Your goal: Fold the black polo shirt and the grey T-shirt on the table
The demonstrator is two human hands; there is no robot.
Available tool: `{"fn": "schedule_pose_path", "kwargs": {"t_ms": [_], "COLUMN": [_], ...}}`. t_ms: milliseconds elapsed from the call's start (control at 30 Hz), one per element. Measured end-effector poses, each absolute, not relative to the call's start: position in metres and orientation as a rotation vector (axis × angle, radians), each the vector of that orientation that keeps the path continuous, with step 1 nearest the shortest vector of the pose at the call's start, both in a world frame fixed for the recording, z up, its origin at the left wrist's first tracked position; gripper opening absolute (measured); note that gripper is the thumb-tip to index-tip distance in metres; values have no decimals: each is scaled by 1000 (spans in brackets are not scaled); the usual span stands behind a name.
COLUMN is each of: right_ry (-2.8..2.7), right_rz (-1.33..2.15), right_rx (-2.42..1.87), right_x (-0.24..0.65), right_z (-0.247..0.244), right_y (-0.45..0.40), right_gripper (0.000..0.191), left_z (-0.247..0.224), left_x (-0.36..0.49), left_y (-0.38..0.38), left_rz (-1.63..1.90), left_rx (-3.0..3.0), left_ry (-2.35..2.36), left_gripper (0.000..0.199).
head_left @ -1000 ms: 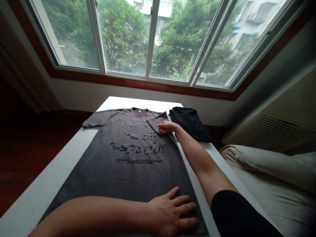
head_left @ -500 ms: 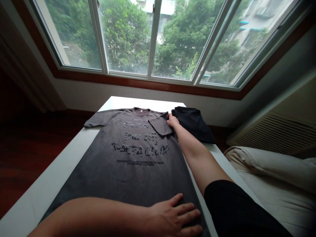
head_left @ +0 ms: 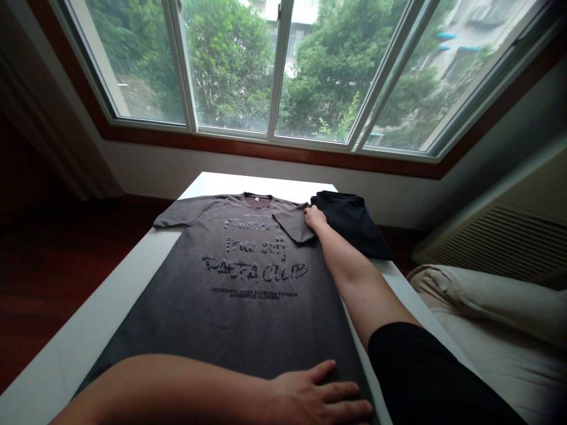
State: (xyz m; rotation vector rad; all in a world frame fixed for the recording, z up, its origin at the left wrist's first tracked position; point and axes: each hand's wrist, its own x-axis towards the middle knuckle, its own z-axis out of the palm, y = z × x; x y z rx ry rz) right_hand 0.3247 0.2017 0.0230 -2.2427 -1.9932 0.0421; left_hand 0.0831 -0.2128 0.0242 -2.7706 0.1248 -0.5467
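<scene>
A dark grey T-shirt (head_left: 221,321) with printed lettering lies front up on the white table, collar toward the window. Its right-hand sleeve (head_left: 297,223) is folded inward over the chest, while the left-hand sleeve (head_left: 179,213) spreads outward. My left hand (head_left: 321,392) rests flat on the shirt's lower right part, fingers spread; the frame's bottom edge cuts it off. At the far right shoulder, beside the folded sleeve, my right hand (head_left: 316,218) has its fingers curled on the fabric. The fingertips are partly hidden.
A folded black garment (head_left: 349,221) lies on the table's far right corner, touching or close to my right hand. The white table (head_left: 95,298) shows along the left side. A beige cushioned seat (head_left: 491,330) stands at the right, below a window (head_left: 270,71).
The view has shifted slightly. My left hand sits a little lower and further right on the shirt. My right hand stays at the shoulder beside the folded sleeve.
</scene>
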Motion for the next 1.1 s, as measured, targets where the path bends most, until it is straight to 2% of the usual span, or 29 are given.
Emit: {"fn": "schedule_pose_path", "kwargs": {"t_ms": [167, 300, 367, 567, 667, 767, 900, 1000, 1100], "right_ry": [-2052, -2122, -2074, -2118, -2146, -2204, -2158, -2263, -2247], "right_rz": [-184, 82, 66, 27, -8, 67, 55, 142, 77], "right_rx": [-2092, -2137, -2151, -2094, -2023, -2021, -2002, -1936, -1866], "right_x": [298, 295, 299, 296, 289, 287, 291, 294, 296], "right_z": [8, -2, -4, -2, -1, 1, 3, -1, -10], "right_y": [198, 199, 200, 199, 190, 179, 161, 146, 133], "right_gripper": [52, 66, 70, 67, 63, 62, 64, 62, 59], "left_z": [27, 26, 26, 45, 59, 60, 50, 47, 52], "left_x": [83, 82, 80, 76, 68, 43, -30, -109, -189], "left_y": [-213, -212, -211, -203, -180, -131, -32, 41, 87], "left_rz": [-533, -527, -503, -399, -491, -831, -1239, -1211, -1081], "left_rx": [-2783, -2788, -2802, -2973, -3226, -3402, -3031, -2442, -1802], "left_ry": [145, 133, 128, 224, 199, -238, -1255, -1881, -2323], "left_gripper": [51, 55, 55, 54, 49, 39, 25, 26, 34]}}
